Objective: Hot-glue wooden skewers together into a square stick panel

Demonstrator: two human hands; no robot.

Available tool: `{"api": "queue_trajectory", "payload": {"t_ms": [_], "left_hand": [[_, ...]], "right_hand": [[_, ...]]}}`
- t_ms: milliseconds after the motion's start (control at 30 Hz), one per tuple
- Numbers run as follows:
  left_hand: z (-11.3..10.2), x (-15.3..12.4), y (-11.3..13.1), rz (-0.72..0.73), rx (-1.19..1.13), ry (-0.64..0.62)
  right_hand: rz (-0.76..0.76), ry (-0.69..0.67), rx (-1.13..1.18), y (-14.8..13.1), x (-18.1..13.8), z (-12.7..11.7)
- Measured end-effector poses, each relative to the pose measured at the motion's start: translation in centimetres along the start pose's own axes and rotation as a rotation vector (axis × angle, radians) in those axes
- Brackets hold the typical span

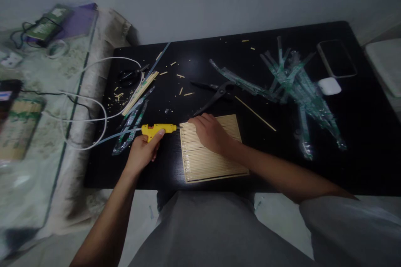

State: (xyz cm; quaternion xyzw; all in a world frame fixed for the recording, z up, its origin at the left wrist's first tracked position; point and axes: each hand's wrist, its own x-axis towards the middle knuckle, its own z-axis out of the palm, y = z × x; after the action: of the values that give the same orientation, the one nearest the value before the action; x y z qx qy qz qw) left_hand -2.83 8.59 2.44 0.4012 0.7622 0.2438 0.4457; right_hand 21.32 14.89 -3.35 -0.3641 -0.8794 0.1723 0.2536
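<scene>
My left hand [144,152] is wrapped round the handle of a yellow glue gun [159,129], thumb on its side. A bluish glue stick [120,134] sticks out behind it. The nozzle points right and meets the upper left corner of a square panel of thin bamboo sticks [216,160], laid side by side in a frame. My right hand [208,131] lies over the panel's upper part, its bent fingers pressed together at the top edge near the nozzle. What is under the fingertips is hidden. Shiny glue marks show along the panel's left side.
Black pliers [216,91] lie open behind the panel, beside a loose stick [255,113]. Further left are black scissors [130,76], a stick bundle [140,91] and a looping white cord [103,119]. Plastic wrappers [294,77], a phone [336,58] and a white case [329,86] lie right.
</scene>
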Motion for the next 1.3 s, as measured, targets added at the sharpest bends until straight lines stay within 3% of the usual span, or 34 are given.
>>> {"api": "queue_trajectory", "payload": {"t_ms": [533,900,1300], "left_hand": [[-1.1,-2.3,-1.7,-0.027,0.044,-0.188],[-0.6,-2.3,-2.3,-0.071,0.044,-0.078],[-0.1,-1.4,-0.6,0.002,0.037,-0.01]], "right_hand": [[-0.023,0.005,-0.022,0.1,0.0,0.0],[-0.011,-0.012,-0.022,0.0,0.0,-0.2],[0.011,-0.037,-0.005,-0.2,0.1,-0.4]]}}
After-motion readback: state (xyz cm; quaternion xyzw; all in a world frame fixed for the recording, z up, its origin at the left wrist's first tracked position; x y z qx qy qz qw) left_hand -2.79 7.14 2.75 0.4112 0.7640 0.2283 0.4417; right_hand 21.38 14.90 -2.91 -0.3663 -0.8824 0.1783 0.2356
